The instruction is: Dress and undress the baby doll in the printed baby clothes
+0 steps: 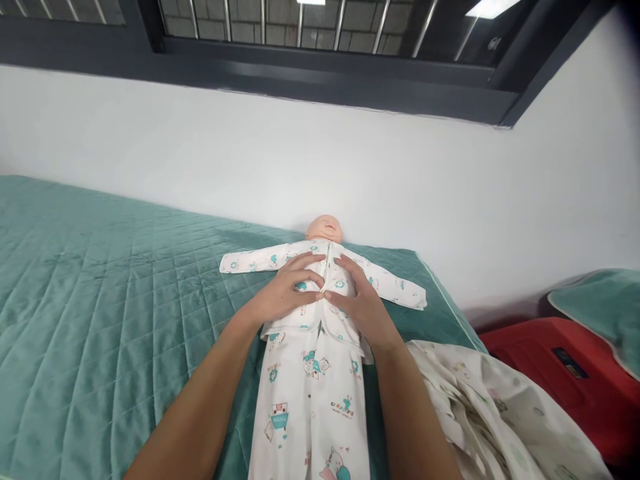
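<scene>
Trousers [333, 393] fill bottom centre, shirt [300, 320] is on the doll [324, 229], and mid-frame left hand [286, 289] and right hand [363, 305] pinch its front, lower part apparently left undone

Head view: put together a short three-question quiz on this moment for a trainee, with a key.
1. True or false: the doll's head shows at the collar of the printed pajama shirt.
2. Which surface is the shirt spread over?
A) the window frame
B) the green quilted cover
C) the crumpled printed cloth
3. Where are the thumbs of the left hand and the right hand?

Key:
1. True
2. B
3. Close together at the shirt's front opening
</scene>
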The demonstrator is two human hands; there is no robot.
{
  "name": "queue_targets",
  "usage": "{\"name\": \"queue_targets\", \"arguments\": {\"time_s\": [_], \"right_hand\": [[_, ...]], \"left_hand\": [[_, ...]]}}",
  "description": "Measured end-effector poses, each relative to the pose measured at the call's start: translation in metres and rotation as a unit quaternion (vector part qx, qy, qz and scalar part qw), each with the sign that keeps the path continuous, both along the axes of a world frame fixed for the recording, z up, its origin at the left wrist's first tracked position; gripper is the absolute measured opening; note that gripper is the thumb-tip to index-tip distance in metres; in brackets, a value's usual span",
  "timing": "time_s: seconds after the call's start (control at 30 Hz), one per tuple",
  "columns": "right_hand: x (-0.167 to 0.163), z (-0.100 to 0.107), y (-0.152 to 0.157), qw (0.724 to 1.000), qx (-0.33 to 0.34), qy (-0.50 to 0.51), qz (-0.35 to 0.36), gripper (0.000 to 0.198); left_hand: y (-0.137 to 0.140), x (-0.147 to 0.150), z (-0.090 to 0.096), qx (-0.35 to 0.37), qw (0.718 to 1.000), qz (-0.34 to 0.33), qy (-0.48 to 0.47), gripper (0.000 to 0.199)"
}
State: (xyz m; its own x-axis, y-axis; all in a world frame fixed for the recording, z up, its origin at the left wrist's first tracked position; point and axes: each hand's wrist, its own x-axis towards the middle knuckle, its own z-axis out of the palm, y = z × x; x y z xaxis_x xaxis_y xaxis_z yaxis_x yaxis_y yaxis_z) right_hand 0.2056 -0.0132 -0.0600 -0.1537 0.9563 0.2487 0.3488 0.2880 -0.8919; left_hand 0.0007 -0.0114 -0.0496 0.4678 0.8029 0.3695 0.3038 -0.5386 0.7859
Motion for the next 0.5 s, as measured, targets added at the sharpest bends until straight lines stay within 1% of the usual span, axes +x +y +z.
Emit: {"name": "queue_targets", "arguments": {"time_s": [0.13, 0.27, 0.5], "right_hand": [[0.0007, 0.0002, -0.0003, 1.0, 0.001, -0.008, 0.002, 0.061], [-0.0006, 0.0024, -0.0016, 1.0, -0.004, -0.006, -0.014, 0.06], [-0.0038, 0.0034, -0.0031, 0.998, 0.027, -0.023, -0.048, 0.062]], "left_hand": [[0.0022, -0.0032, -0.0025, 0.01, 1.0, -0.013, 0.014, 0.017], [0.004, -0.0046, -0.0043, 0.017, 0.999, -0.02, 0.027, 0.02], [0.0055, -0.0037, -0.0045, 0.007, 0.999, -0.014, 0.031, 0.021]]}}
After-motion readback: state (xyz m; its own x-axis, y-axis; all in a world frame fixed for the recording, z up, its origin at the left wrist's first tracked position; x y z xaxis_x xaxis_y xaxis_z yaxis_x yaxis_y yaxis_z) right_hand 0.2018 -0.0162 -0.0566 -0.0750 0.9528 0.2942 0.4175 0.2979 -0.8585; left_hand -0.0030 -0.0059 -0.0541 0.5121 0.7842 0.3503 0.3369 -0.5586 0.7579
